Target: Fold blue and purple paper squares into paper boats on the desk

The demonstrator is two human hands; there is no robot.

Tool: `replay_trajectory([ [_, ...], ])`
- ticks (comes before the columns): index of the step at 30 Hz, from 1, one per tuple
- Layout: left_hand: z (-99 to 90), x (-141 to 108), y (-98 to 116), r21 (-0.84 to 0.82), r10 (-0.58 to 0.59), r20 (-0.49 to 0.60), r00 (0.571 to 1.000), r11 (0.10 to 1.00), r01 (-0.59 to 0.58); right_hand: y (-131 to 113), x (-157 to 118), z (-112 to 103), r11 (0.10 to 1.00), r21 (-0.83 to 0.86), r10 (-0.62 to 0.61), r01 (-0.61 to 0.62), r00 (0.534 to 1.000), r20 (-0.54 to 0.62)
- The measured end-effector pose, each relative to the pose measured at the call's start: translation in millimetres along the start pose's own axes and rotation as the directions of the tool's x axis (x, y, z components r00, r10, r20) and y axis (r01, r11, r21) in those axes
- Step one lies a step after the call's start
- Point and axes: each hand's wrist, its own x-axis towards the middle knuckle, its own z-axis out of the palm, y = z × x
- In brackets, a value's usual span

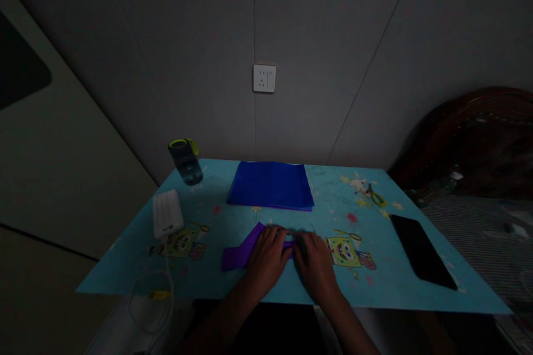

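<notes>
A folded piece of purple paper (238, 255) lies on the blue patterned table cover near its front edge. Over the right part of the paper rests my left hand (268, 252), its fingers curled down and pressing on it. Close beside it, my right hand (313, 258) has its thumb and fingers together at the paper's right end. The fingertips of both hands nearly meet, and the bit of paper between them is mostly hidden. Beyond the hands lies a stack of blue sheets (271, 184), with a purple edge showing underneath.
At the left stand a dark bottle (187, 163) and a white power bank (167, 214) with a cable (168, 266) hanging off the front edge. Yellow-handled scissors (378, 198) lie by white scraps (358, 186) at the back right. A black tablet (422, 251) lies near the right edge.
</notes>
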Motion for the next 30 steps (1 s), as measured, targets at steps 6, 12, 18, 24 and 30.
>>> replay_trajectory([
  [6,2.8,-3.6,-2.9,0.078,0.062,-0.071,0.996,0.995,-0.056,-2.8,-1.8,1.2,0.969,-0.159,-0.192,0.19,0.981,0.003],
  [12,-13.9,-46.9,-34.5,0.349,0.077,-0.209,0.975,0.937,0.001,-3.3,-3.3,2.6,0.945,-0.129,-0.287,0.301,0.951,0.115],
  [18,-45.1,-93.4,-75.0,0.463,-0.153,-0.365,0.918,0.826,0.321,-7.7,-10.0,-2.2,0.917,-0.201,-0.321,0.344,0.937,0.137],
  [24,-48.8,-92.9,-72.7,0.419,-0.241,-0.342,0.908,0.826,0.377,-17.5,-21.8,-12.4,0.921,-0.18,-0.323,0.346,0.935,0.147],
  [30,-36.4,-91.8,-75.8,0.256,-0.229,-0.376,0.898,0.906,0.338,-20.9,-30.5,-15.4,0.935,-0.18,-0.284,0.304,0.95,0.127],
])
